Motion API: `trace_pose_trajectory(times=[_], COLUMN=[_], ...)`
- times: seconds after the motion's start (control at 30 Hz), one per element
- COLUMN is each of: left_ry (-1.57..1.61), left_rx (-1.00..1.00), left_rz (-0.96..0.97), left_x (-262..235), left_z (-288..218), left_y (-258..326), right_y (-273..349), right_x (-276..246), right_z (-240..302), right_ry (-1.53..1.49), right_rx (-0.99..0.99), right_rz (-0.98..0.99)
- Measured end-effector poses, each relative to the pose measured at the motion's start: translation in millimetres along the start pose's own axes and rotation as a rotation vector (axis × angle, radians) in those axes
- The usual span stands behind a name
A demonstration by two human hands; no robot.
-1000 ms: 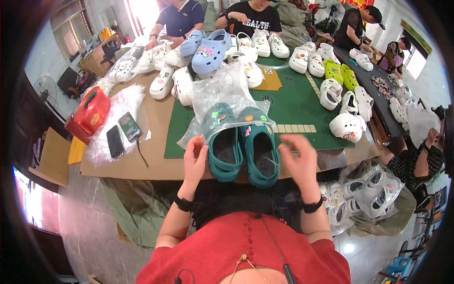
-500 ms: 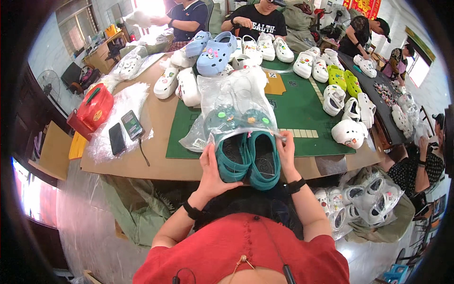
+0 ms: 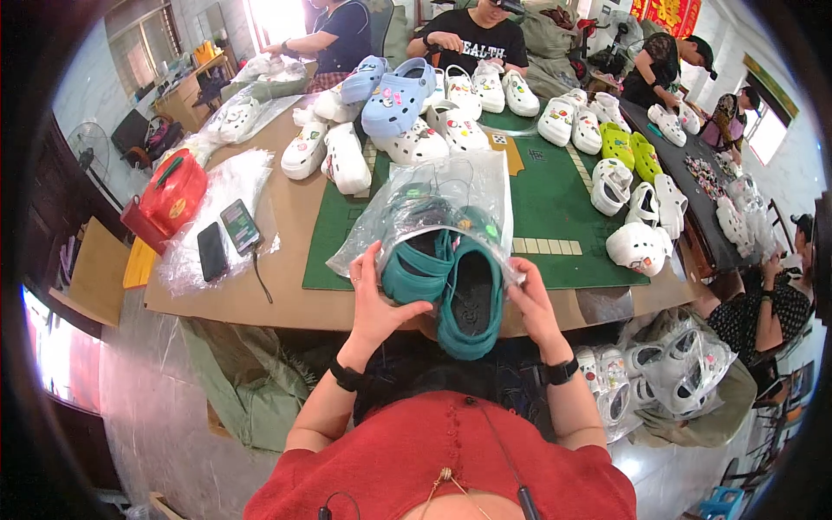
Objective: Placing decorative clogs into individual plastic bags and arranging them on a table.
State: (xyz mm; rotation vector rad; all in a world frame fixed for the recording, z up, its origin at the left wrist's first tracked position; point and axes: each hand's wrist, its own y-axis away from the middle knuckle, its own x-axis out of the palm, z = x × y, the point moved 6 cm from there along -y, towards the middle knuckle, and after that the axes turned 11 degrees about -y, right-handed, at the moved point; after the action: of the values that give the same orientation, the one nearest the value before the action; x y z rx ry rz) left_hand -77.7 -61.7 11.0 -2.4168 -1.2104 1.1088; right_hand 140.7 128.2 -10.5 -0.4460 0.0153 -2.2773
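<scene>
A pair of dark teal clogs lies toe first in a clear plastic bag (image 3: 472, 178) in front of me. The left clog (image 3: 418, 270) sits deeper in the bag and tilts, while the right clog (image 3: 471, 303) has its heel sticking out toward me. My left hand (image 3: 377, 299) grips the bag's left rim with its fingers, its thumb stretched along the left clog's heel. On the other side, my right hand (image 3: 530, 299) pinches the bag's right rim beside the right clog. Coloured charms show through the film near the toes.
White clogs (image 3: 347, 158) and light-blue clogs (image 3: 397, 102) crowd the table's far side; lime clogs (image 3: 617, 141) stand to the right. Two phones (image 3: 212, 251) lie on plastic film at left, by a red container (image 3: 175, 192). Bagged clogs (image 3: 680, 364) sit low at right. Several people work around.
The left clog has slid farther into the bag and tilted, leaving the right clog's heel nearer me. My left hand has shifted slightly left, and the bag's far end has spread and dropped nearer.
</scene>
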Motion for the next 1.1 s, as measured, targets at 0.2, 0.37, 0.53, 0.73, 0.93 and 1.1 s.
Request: trace_pose_trajectory(times=[0.2, 0.37, 0.53, 0.73, 0.93, 1.1], left_ry=[0.081, 0.218, 0.289, 0.018, -0.069, -0.477], left_rx=[-0.054, -0.06, -0.044, -0.215, 0.012, 0.198], left_rz=[0.023, 0.037, -0.032, 0.008, 0.263, 0.193], left_x=[10.4, 11.0, 6.0, 34.3, -10.9, -35.8], left_z=[12.3, 2.6, 10.3, 42.0, 16.2, 50.0], left_y=[1.1, 1.4, -0.3, 11.7, 1.7, -3.1], right_y=[45.4, 51.4, 31.5, 14.7, 34.6, 35.0], right_x=[46.7, 55.5, 20.0, -4.7, 6.6, 66.5], right_z=[41.8, 29.3, 40.6, 1.6, 19.2, 47.5], right_ry=[0.739, 0.837, 0.473, 0.924, 1.104, 1.202], right_rx=[-0.212, -0.16, -0.156, -0.378, -0.302, -0.703], right_rz=[0.405, 0.26, -0.021, -0.387, -0.358, 0.021])
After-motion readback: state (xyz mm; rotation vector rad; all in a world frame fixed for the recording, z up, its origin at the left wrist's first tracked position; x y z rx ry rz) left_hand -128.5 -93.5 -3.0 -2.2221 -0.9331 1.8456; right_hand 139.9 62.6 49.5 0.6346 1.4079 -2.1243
